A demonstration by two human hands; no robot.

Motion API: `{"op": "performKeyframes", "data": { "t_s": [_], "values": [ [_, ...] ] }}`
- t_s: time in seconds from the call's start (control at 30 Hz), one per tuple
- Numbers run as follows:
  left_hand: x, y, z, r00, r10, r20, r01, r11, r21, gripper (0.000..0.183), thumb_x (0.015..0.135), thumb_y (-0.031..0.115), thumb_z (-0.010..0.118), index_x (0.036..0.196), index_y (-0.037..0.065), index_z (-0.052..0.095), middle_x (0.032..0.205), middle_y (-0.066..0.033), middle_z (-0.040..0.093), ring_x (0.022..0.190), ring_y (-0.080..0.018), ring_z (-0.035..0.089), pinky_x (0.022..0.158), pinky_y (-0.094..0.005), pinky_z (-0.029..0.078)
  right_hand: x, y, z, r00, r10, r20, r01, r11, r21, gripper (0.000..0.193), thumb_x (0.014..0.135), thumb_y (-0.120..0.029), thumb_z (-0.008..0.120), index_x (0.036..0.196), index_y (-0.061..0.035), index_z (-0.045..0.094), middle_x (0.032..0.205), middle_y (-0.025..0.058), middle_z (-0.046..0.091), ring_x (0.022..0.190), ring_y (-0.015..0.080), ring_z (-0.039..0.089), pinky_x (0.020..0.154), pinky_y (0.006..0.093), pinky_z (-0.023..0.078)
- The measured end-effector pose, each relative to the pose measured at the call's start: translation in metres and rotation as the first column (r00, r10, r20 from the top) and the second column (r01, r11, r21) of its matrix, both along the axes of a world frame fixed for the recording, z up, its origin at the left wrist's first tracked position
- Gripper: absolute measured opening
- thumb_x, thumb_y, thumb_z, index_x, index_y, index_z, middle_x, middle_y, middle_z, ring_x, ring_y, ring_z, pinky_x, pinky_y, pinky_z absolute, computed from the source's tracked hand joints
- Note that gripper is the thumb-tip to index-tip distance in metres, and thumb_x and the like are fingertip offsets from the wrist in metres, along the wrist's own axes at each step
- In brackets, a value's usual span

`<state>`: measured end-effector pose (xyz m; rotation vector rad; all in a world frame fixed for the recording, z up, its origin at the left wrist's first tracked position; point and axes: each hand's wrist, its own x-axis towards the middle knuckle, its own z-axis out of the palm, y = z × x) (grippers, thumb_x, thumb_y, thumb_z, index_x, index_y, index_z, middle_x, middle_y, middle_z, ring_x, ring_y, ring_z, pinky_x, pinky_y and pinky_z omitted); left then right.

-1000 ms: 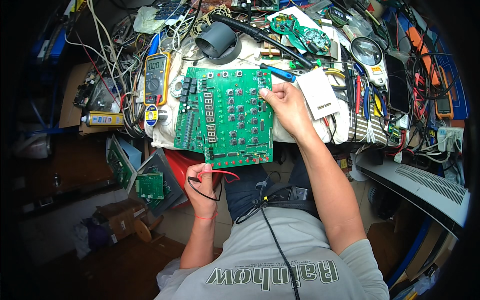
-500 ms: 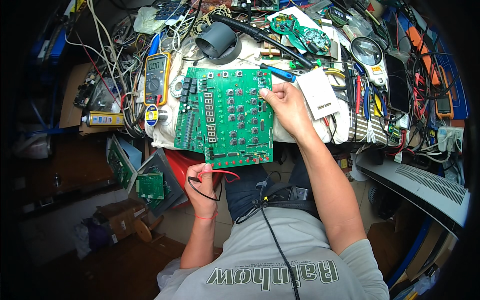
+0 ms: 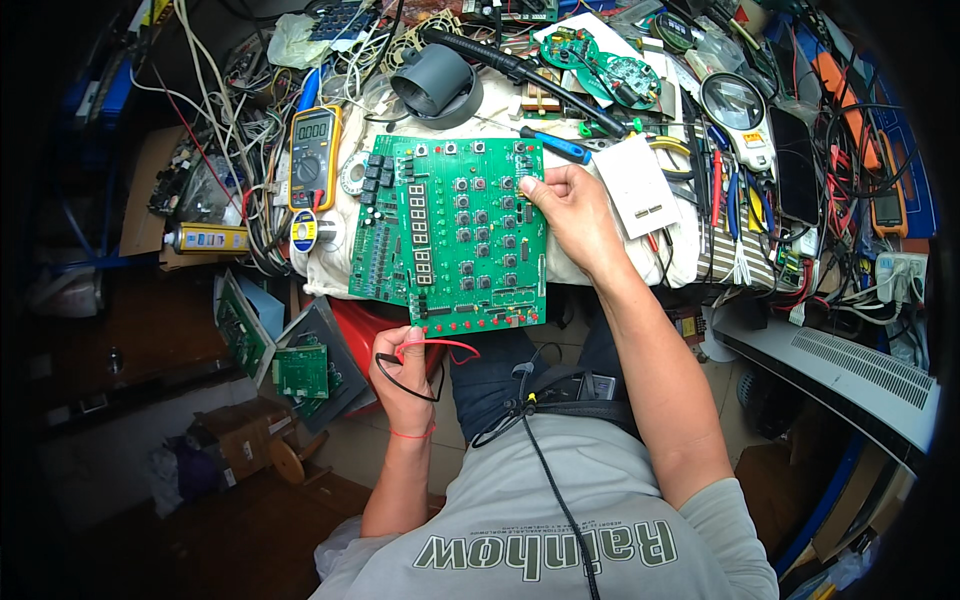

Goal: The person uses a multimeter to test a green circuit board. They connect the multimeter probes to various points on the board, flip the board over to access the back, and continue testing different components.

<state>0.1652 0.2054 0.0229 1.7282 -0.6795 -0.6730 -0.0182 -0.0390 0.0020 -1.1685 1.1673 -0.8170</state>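
Right hand [image 3: 575, 215] closed in a pinch, thumb on face, on right edge of green keypad circuit board [image 3: 490, 240]. Left hand [image 3: 403, 375] pinched at board's lower-left corner, red lead [image 3: 450, 344] and black lead [image 3: 408, 389] looping off it. Board sits between hands, over counter edge. Containers: yellow aerosol can [image 3: 210, 239] on its side, up-left of left hand; cardboard box [image 3: 240, 440], down-left of it. Contents of both not visible.

Large dark lettering [image 3: 545, 548] stands upside down on the grey shirt [image 3: 500, 480]; digits [image 3: 313, 131] show on the screen [image 3: 313, 123] of the yellow meter [image 3: 312, 165].
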Motion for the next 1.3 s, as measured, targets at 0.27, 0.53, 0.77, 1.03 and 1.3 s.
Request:
{"op": "performKeyframes", "data": {
  "t_s": [0.27,0.53,0.77,1.03,1.3],
  "values": [
    [-0.002,-0.006,0.01,0.995,0.02,0.097,-0.018,1.0,-0.023,0.016,0.108,0.016,0.072,0.109,0.001,0.066,0.093,0.0012,0.063,0.085,-0.0053,0.052,0.078,-0.0232,0.044,-0.002,0.003,0.002,0.998,0.002,-0.056,-0.003,1.0,-0.026,0.04,0.102,-0.029,0.076,0.116,0.0082,0.071,0.096,0.017,0.079,0.084,0.0227,0.077,0.079,0.0357,0.061],
    [-0.007,-0.008,0.027,0.992,-0.023,0.121,0.026,0.999,-0.027,0.018,0.108,0.014,0.072,0.116,-0.001,0.066,0.099,0.0007,0.065,0.088,-0.0054,0.054,0.082,-0.0223,0.045,-0.018,0.036,0.001,0.986,-0.049,-0.159,0.017,0.981,-0.193,0.043,0.106,-0.024,0.062,0.135,0.0068,0.067,0.114,0.0248,0.077,0.091,0.0328,0.077,0.088,0.0433,0.06],
    [-0.003,0.009,0.03,0.982,0.102,0.162,-0.092,0.993,-0.067,0.016,0.109,0.008,0.066,0.121,-0.003,0.066,0.099,0.0016,0.063,0.089,-0.0043,0.053,0.08,-0.0202,0.043,-0.042,0.071,0.017,0.995,-0.054,-0.09,0.018,0.934,-0.357,0.031,0.102,-0.013,0.07,0.129,0.0024,0.07,0.116,0.0201,0.075,0.092,0.0306,0.076,0.081,0.0401,0.059],
    [-0.03,0.002,0.102,0.418,-0.34,0.843,0.658,0.753,-0.023,0.054,0.099,0.062,0.068,0.098,0.009,0.073,0.081,-0.0014,0.061,0.069,-0.0222,0.058,0.063,-0.0369,0.047,-0.037,0.12,0.066,0.899,0.432,0.078,-0.21,0.578,-0.788,0.026,0.09,-0.013,0.082,0.113,-0.0056,0.074,0.108,0.0081,0.075,0.088,0.0257,0.076,0.071,0.0371,0.062],
    [-0.071,-0.05,0.122,0.23,-0.319,0.919,0.805,0.593,0.004,0.044,0.092,0.062,0.072,0.109,0.024,0.085,0.088,0.0033,0.05,0.08,-0.0158,0.05,0.068,-0.0329,0.039,-0.048,0.131,0.07,0.834,0.55,0.044,-0.313,0.539,-0.782,0.015,0.094,-0.014,0.07,0.105,-0.0045,0.07,0.109,0.0059,0.07,0.084,0.0247,0.073,0.065,0.0369,0.061]
  ]
}}
